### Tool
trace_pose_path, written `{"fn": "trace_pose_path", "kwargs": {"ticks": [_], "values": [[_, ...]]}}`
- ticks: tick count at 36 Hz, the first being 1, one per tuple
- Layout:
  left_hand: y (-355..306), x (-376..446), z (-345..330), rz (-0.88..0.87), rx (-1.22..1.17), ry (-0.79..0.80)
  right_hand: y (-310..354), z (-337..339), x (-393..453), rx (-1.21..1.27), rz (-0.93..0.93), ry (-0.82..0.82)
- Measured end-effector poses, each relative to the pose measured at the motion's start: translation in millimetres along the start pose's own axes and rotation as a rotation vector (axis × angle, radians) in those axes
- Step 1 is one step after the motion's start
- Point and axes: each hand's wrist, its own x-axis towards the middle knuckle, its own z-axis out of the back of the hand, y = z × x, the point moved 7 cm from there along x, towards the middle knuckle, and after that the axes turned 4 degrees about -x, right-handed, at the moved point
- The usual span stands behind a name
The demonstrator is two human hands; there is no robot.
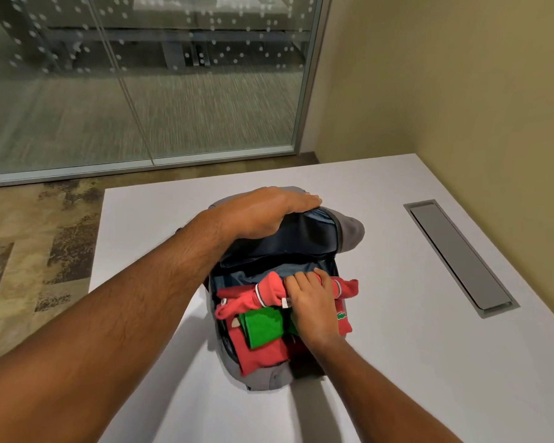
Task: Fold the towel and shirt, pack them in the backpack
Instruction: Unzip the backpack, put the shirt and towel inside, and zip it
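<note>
Head view looks down on a grey backpack [352, 230] lying open on a white table [381, 346], roughly midway between the table's left and right edges. Its dark lining gapes wide; how deep the compartment goes cannot be made out. The left hand [263, 212] lies over the top rim of the flap, fingers fairly straight and pressing on it, their tips wrapped out of sight over the edge. The right hand [312, 298] has its fingers curled into the red shirt [263, 346], gripping the bunched collar at the bag's mouth. Much of the shirt is hidden under that hand and spills over the bag's near and right edges. A green towel [263, 327] lies folded among the red cloth, partly covered by it. A grey cable hatch [461, 260] is set into the table well to the right, with bare tabletop between. Behind the table's far edge stand a glass wall [141, 91] and patterned carpet [39, 251].
</note>
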Motion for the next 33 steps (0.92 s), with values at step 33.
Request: {"fn": "trace_pose_path", "kwargs": {"ticks": [33], "values": [[22.8, 17.1, 9.5, -0.034, -0.060, -0.051, -7.2, -45.5, -18.4, 0.107, -0.181, -0.073]]}}
